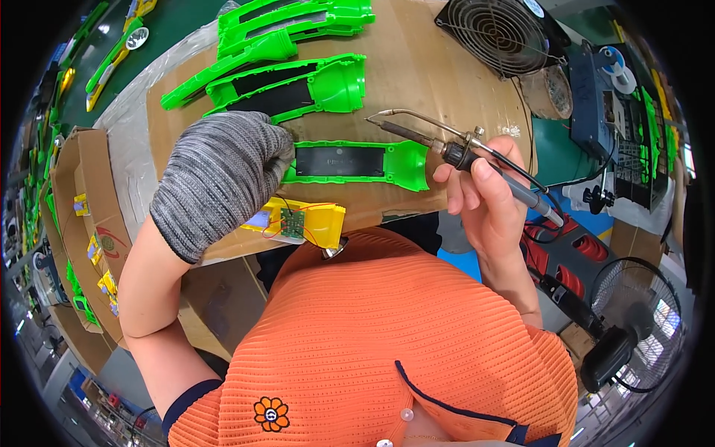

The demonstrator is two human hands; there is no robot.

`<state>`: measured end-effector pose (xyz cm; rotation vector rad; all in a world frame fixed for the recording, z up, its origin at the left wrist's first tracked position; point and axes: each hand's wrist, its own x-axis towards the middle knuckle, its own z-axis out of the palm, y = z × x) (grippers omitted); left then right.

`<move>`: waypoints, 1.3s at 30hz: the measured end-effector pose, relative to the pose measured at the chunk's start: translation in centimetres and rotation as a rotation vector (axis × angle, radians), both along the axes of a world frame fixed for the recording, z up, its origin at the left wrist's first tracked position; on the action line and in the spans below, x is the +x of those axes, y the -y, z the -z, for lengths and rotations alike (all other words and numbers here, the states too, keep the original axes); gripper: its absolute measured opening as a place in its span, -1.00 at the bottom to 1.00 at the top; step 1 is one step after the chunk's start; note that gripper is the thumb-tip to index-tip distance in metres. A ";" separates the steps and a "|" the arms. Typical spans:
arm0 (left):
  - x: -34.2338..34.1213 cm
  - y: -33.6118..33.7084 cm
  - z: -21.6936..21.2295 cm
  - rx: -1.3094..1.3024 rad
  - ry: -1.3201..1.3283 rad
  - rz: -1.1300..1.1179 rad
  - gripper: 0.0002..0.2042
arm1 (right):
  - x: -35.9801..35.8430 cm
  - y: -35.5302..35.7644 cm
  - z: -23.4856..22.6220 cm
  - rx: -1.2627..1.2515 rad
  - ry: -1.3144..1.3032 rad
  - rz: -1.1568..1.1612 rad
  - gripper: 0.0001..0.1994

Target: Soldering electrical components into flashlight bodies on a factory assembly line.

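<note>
My right hand [488, 190], bare, is closed around the handle of a soldering iron [465, 158] with a thin curved wire-feed tube. The iron's tip points left, above a green plastic shell [406, 165] with a black panel set in it. At that shell's left end, my left hand [227, 167] in a grey knit glove is curled closed on it; its fingertips are partly hidden. Just below the glove, near my body, rests a yellow plastic housing [331, 223] with a green circuit board [293, 221] and thin red wires.
More green shells [335, 86] lie at the back of the cardboard-covered bench [417, 67]. A black fan with a round grille [491, 33] stands back right, beside a blue soldering station [592, 100]. A cardboard box [93, 167] is at left; another fan [637, 320] stands lower right.
</note>
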<state>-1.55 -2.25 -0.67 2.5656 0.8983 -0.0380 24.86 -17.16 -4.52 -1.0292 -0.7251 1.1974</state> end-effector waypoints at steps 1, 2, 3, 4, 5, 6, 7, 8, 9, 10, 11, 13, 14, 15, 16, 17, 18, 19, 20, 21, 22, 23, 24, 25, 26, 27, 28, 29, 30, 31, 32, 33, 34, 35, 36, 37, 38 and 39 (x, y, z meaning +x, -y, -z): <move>0.1 0.1 -0.2 -0.007 -0.014 -0.006 -0.94 | 0.1 0.2 0.1 0.027 -0.012 0.001 -0.86; 0.1 0.2 -0.5 0.010 -0.076 -0.015 -0.92 | 0.1 0.2 0.3 0.030 -0.023 0.002 -0.86; 0.2 0.2 -0.7 0.008 -0.068 0.000 -0.92 | 0.0 0.3 0.3 0.023 -0.039 0.018 -0.87; 0.3 0.2 -0.9 0.007 -0.062 0.012 -0.91 | -0.1 0.4 0.3 0.017 -0.057 0.033 -0.87; 0.3 0.2 -0.8 0.037 -0.061 0.025 -0.90 | 0.0 0.5 0.2 -0.012 -0.049 0.044 -0.88; 0.1 0.3 -1.0 0.030 -0.077 0.009 -0.89 | -0.1 0.6 0.2 -0.007 -0.064 0.036 -0.88; -0.1 0.5 -1.3 0.024 -0.093 -0.009 -0.89 | -0.3 0.5 0.2 0.000 -0.069 0.020 -0.89; 0.2 0.5 -1.5 0.054 -0.086 -0.013 -0.88 | -0.1 0.7 0.2 0.001 -0.063 0.020 -0.89; 0.3 0.6 -1.7 0.054 -0.089 -0.008 -0.88 | 0.2 0.9 0.4 0.000 -0.045 0.000 -0.89; 0.2 0.7 -2.0 0.095 -0.006 0.009 -0.88 | 0.2 1.0 0.5 0.000 -0.047 0.004 -0.89; 0.2 0.9 -2.3 0.135 0.076 0.026 -0.88 | 0.2 1.1 0.5 -0.010 -0.047 0.005 -0.88; 0.2 2.1 -2.8 0.103 0.159 0.037 -0.85 | 0.1 1.2 0.7 -0.024 -0.046 0.012 -0.87; 0.0 3.0 -2.6 0.092 0.213 0.044 -0.83 | -0.2 1.2 0.7 -0.019 -0.081 -0.004 -0.87; -0.3 3.9 -2.1 0.061 0.216 0.044 -0.78 | -0.4 1.1 0.8 -0.016 -0.114 -0.017 -0.86; -0.1 4.5 -2.1 0.079 0.164 0.065 -0.77 | -0.8 1.1 0.8 -0.017 -0.149 -0.023 -0.86; 0.1 4.9 -1.9 0.098 0.114 0.084 -0.76 | -1.2 1.1 0.8 -0.018 -0.183 -0.030 -0.85; 0.2 5.0 -1.3 0.143 0.155 0.109 -0.75 | -1.3 1.0 1.0 -0.011 -0.176 -0.064 -0.86; 0.1 4.9 -0.7 0.143 0.158 0.108 -0.75 | -1.6 0.8 1.0 -0.012 -0.173 -0.065 -0.86; 0.0 4.8 0.0 0.114 0.237 0.095 -0.76 | -2.0 0.6 1.1 -0.021 -0.232 -0.068 -0.86; 0.0 4.7 0.5 0.085 0.316 0.081 -0.77 | -2.3 0.4 1.1 -0.028 -0.291 -0.072 -0.87; 0.1 4.7 0.9 0.086 0.318 0.081 -0.77 | -2.5 0.1 1.5 0.011 -0.335 -0.093 -0.87; 0.3 4.7 1.3 0.107 0.343 0.057 -0.79 | -2.9 -0.2 1.7 0.010 -0.333 -0.091 -0.87; 0.5 4.8 1.4 0.129 0.368 0.033 -0.81 | -3.4 -0.5 1.9 0.033 -0.360 -0.098 -0.88; 0.9 5.0 1.3 0.098 0.391 0.012 -0.84 | -3.7 -0.7 1.9 0.057 -0.386 -0.105 -0.88; 1.0 5.3 1.7 0.038 0.438 -0.070 -0.84 | -3.9 -0.9 2.0 0.068 -0.396 -0.138 -0.88; 1.1 5.7 2.1 -0.022 0.485 -0.151 -0.84 | -3.9 -1.0 1.7 0.067 -0.396 -0.141 -0.88; 1.4 5.6 2.3 -0.031 0.498 -0.185 -0.85 | -3.9 -1.1 1.2 0.049 -0.346 -0.141 -0.90; 1.4 5.8 2.2 -0.029 0.498 -0.188 -0.85 | -3.7 -1.1 1.0 0.031 -0.295 -0.141 -0.91; 1.5 5.9 2.1 -0.146 0.516 -0.289 -0.85 | -2.9 -1.1 1.2 0.068 -0.240 -0.155 -0.90; 1.5 6.0 1.9 -0.263 0.533 -0.391 -0.86 | -1.8 -1.0 1.3 0.104 -0.185 -0.170 -0.89; 1.5 5.6 1.6 -0.228 0.507 -0.339 -0.87 | -1.1 -1.1 1.1 0.112 -0.123 -0.153 -0.88; 1.5 5.3 1.5 -0.227 0.508 -0.343 -0.87 | -0.2 -1.2 0.9 0.139 -0.121 -0.169 -0.88; 1.6 5.1 1.5 -0.187 0.450 -0.308 -0.88 | 0.7 -1.3 0.9 0.166 -0.119 -0.186 -0.88; 1.8 4.8 1.4 -0.148 0.393 -0.271 -0.89 | 1.4 -1.5 0.9 0.179 -0.086 -0.200 -0.88; 2.0 4.3 1.4 -0.141 0.343 -0.262 -0.89 | 1.9 -1.7 0.9 0.179 -0.086 -0.202 -0.88; 2.4 4.0 1.0 -0.182 0.288 -0.279 -0.88 | 2.4 -1.8 0.9 0.176 -0.080 -0.232 -0.88; 2.7 3.8 0.8 -0.222 0.230 -0.298 -0.87 | 2.7 -2.0 0.9 0.174 -0.077 -0.264 -0.88; 2.9 3.7 0.9 -0.179 0.236 -0.280 -0.87 | 2.8 -2.1 0.9 0.169 -0.098 -0.264 -0.87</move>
